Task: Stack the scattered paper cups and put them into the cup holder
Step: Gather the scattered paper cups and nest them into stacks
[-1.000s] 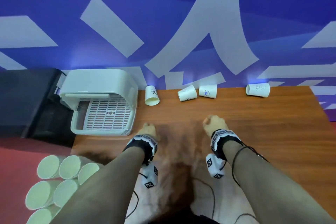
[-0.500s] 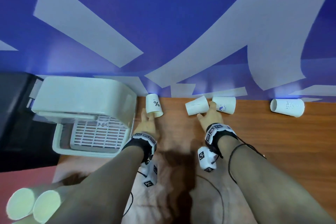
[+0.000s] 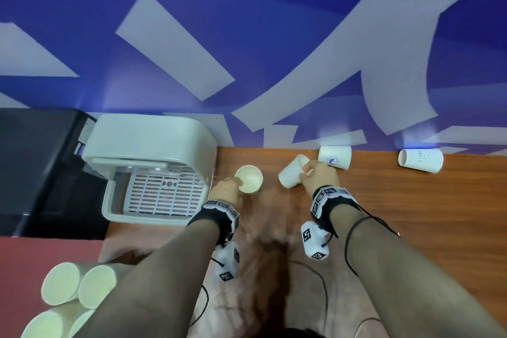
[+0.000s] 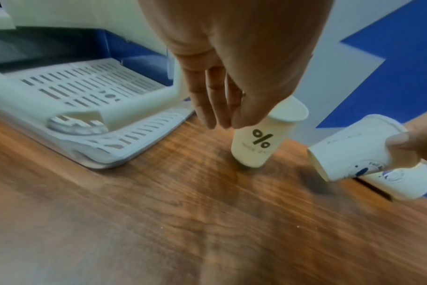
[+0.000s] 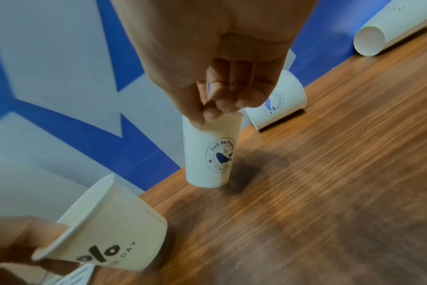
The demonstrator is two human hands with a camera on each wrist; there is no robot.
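While two more paper cups lie on their sides by the blue wall, a person lifts one cup in each hand above a wooden table (image 3: 411,228).

Because the cups are to be nested, the left hand (image 3: 226,192) holds the percent-sign cup (image 3: 248,179) mouth up, thumb and fingertips (image 4: 222,117) pinching its rim, base just off the wood, ready to receive another. The right hand (image 3: 319,177) has thumb and curled fingers (image 5: 228,105) clamped over the rim of the whale-logo cup (image 3: 292,174), tilted toward the left, likely about to drop in. A second whale-logo cup (image 3: 334,156) lies just behind it; the "Hello" cup (image 3: 421,160) lies well apart to the right. The white slotted cup holder (image 3: 153,173) sits just left of the left hand, with no cups in it.
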